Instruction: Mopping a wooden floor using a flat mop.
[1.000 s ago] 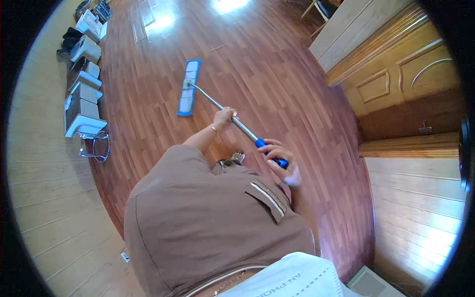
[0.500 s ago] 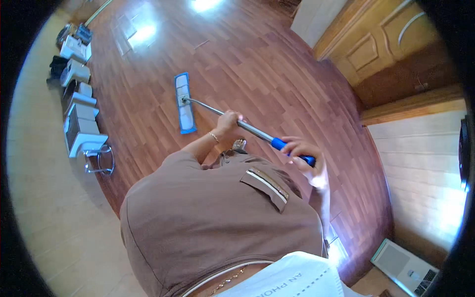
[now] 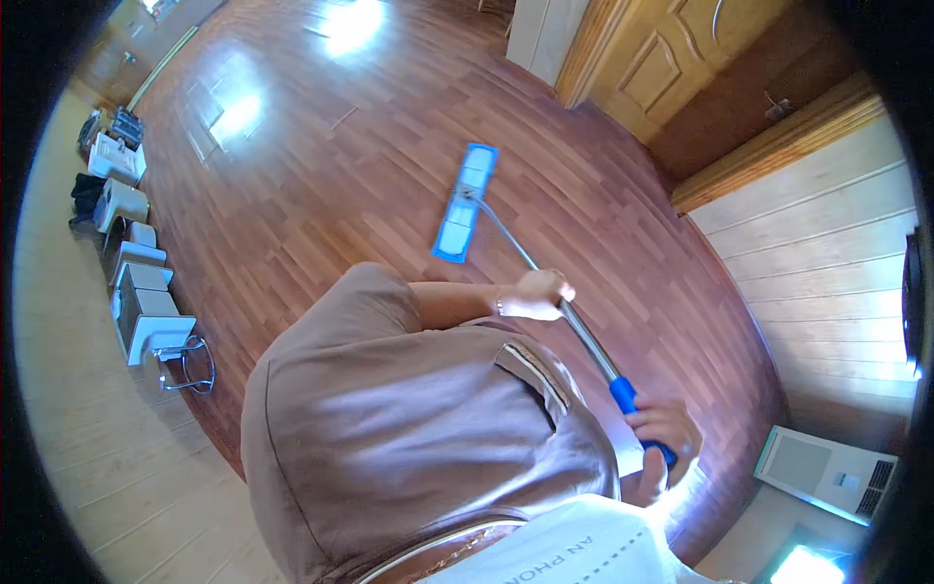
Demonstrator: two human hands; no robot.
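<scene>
"Did you see that? The mop head [image 3: 464, 209] has swung over to the right."

"I did. It lies on the wooden floor [image 3: 292, 243], out in front of the person, nearer the edge by the yellow door [image 3: 671, 68] than it was a moment ago. It's well apart from the left edge, where that metal-tube frame [image 3: 199, 365] stands."

"It's turned, too. Its far end leans toward the door side now; half a second back it leaned the other way."

"And the hands?"

"Apart from each other, both on the handle. The left hand [image 3: 540, 292] is closed round the metal pole [image 3: 589, 339], and that arm has come right across the front of the body. The right hand [image 3: 666, 428] is a bit blurred, but its fingers are wrapped over the blue grip [image 3: 624, 393], down near the end."

"That grip has dropped back beside the right hip, hasn't it?"

"Yes, so the pole slants more steeply away from the body. I'd call it one sideways sweep, with neither hand letting go."

"Then the mopping has shifted to a strip closer to the door, I'd judge."

"So it seems. How hard the pad is pressing, I can't tell from here."
</scene>
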